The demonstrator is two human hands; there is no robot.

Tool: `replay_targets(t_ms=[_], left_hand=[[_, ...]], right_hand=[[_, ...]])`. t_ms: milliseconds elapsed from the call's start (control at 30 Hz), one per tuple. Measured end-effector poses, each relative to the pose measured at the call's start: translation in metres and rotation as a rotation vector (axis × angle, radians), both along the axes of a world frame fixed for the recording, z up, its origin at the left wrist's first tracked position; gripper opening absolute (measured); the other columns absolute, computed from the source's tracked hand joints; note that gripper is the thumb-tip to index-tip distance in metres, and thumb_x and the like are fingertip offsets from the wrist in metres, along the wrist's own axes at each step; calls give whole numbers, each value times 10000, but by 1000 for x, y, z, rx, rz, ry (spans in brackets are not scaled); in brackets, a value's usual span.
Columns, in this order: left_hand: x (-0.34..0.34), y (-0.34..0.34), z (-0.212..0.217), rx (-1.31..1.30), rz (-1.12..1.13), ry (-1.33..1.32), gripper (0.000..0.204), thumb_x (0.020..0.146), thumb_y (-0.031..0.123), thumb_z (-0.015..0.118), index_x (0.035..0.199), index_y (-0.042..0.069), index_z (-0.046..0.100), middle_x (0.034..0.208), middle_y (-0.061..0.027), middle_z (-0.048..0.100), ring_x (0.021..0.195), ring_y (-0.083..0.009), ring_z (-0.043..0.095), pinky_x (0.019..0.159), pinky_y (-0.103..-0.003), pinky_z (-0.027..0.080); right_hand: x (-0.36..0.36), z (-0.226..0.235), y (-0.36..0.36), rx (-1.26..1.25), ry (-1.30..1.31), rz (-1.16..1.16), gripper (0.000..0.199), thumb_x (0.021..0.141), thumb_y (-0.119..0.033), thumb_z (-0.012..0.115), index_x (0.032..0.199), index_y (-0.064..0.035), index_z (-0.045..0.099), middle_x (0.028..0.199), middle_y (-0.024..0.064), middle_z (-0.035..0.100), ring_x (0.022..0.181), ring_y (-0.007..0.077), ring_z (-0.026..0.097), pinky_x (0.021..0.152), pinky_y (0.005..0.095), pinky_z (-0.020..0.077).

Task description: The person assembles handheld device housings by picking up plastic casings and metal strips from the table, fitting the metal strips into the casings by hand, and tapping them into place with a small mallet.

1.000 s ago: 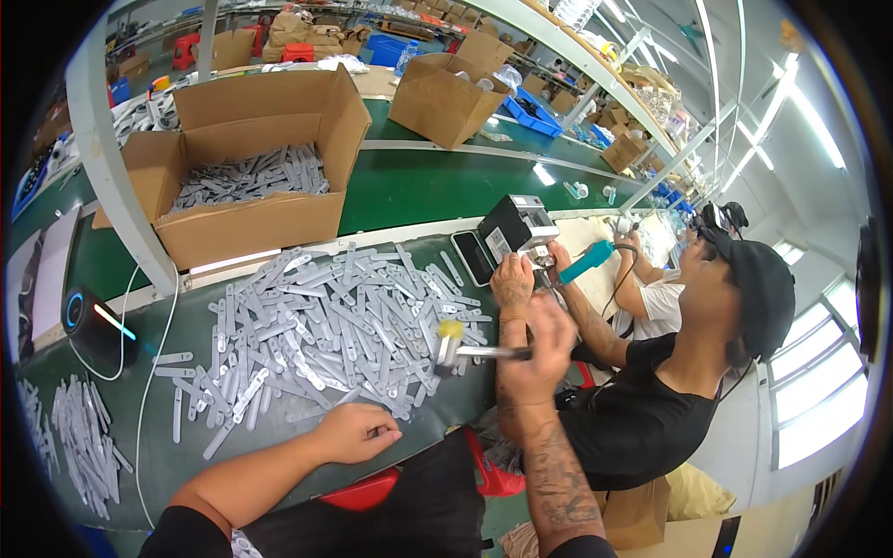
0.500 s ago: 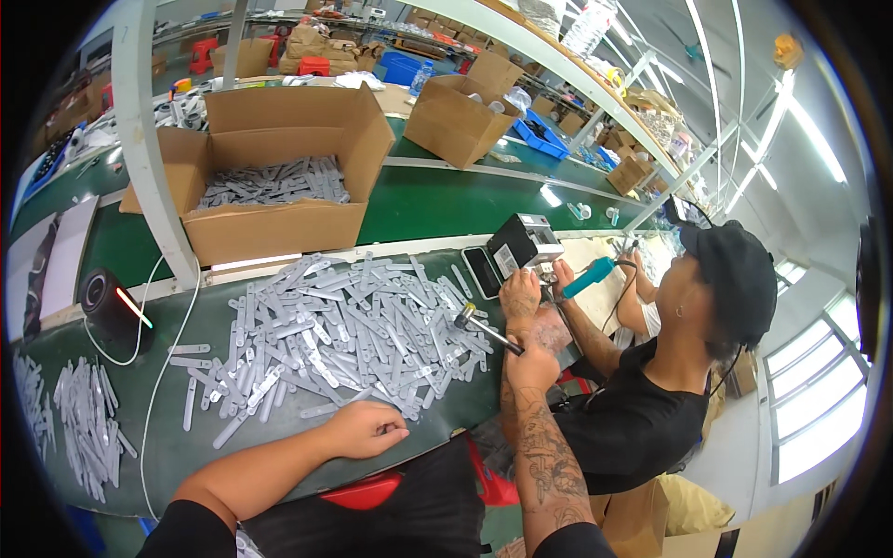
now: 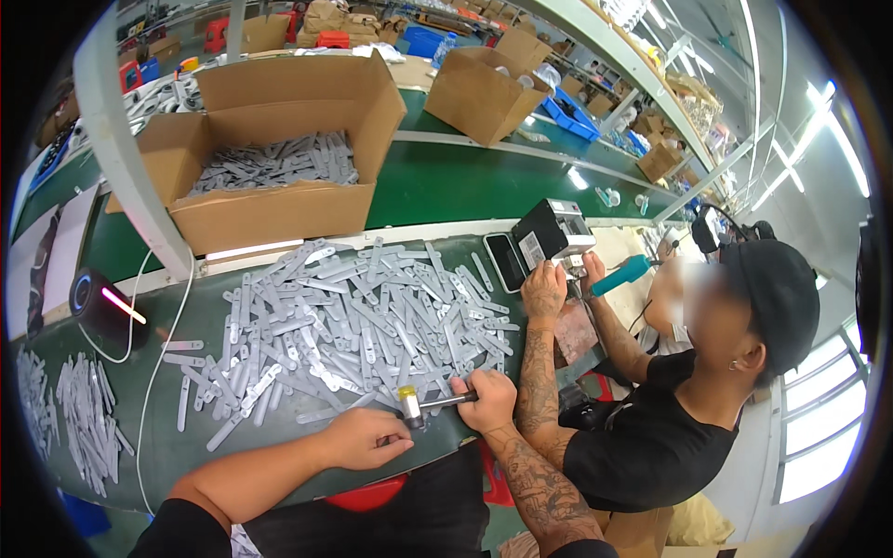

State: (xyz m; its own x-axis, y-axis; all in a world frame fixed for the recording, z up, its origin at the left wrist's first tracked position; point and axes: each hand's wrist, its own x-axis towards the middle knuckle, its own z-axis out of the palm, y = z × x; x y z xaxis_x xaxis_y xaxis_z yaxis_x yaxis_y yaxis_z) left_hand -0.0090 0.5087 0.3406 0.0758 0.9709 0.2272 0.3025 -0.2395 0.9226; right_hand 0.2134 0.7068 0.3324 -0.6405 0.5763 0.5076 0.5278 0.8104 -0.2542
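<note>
My right hand [image 3: 487, 402] grips the dark handle of a small hammer [image 3: 409, 405] with a yellow and silver head, held low over the table's near edge. Right beside the hammer head lies my left hand [image 3: 368, 440], its fingers curled and closed. Whatever is between those fingers, if anything, is hidden. Beyond both hands spreads a large heap of flat grey strips [image 3: 344, 321] with rounded ends and small holes, lying loose on the green tabletop [image 3: 307, 470].
An open carton [image 3: 270, 219] full of similar strips stands beyond the heap. More strips [image 3: 88, 418] lie at left, near a round speaker [image 3: 102, 307] and white cable. At right, a co-worker [image 3: 642, 437] handles a black device [image 3: 553, 234]; a phone [image 3: 505, 261] lies beside it.
My right hand has brought the hammer down and left, so its head is now beside my left hand. My left hand stays curled near the table edge. The view has shifted slightly.
</note>
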Motion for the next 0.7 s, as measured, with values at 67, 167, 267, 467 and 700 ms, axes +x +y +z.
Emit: replay_targets(t_ms=[67, 167, 267, 467, 700], left_hand=[[-2, 1, 3, -117, -37, 207, 258, 988, 305, 792, 884, 72, 751, 771, -79, 689, 658, -269, 692, 613, -403, 535], [-3, 2, 6, -91, -53, 146, 288, 979, 307, 804, 838, 70, 720, 752, -88, 677, 649, -293, 691, 597, -420, 523], [-2, 4, 6, -62, -36, 134, 293, 967, 298, 818, 815, 74, 706, 738, -86, 665, 646, -304, 692, 591, -427, 523], [-1, 4, 7, 48, 18, 129, 323, 912, 234, 881, 724, 78, 671, 664, -72, 622, 580, -295, 651, 536, -421, 483], [1, 0, 7, -52, 13, 85, 277, 966, 267, 818, 838, 91, 647, 718, -70, 637, 617, -286, 668, 568, -429, 501]], right_hand=[[1, 1, 3, 0, -16, 72, 402, 897, -334, 866, 716, -124, 575, 641, 90, 565, 647, 341, 602, 623, 486, 466], [0, 4, 5, -6, -18, 85, 393, 885, -332, 873, 737, -117, 580, 700, 91, 561, 703, 343, 598, 651, 480, 457], [-1, 7, 5, 3, -13, 81, 378, 873, -338, 880, 767, -106, 601, 794, 92, 539, 772, 343, 578, 694, 474, 444], [-2, 10, 5, -10, -2, 74, 345, 875, -340, 879, 803, -114, 628, 846, 84, 533, 819, 339, 567, 742, 461, 419], [-4, 10, 3, -10, -2, 60, 291, 872, -273, 873, 817, -109, 639, 832, 90, 540, 823, 345, 566, 753, 463, 427]])
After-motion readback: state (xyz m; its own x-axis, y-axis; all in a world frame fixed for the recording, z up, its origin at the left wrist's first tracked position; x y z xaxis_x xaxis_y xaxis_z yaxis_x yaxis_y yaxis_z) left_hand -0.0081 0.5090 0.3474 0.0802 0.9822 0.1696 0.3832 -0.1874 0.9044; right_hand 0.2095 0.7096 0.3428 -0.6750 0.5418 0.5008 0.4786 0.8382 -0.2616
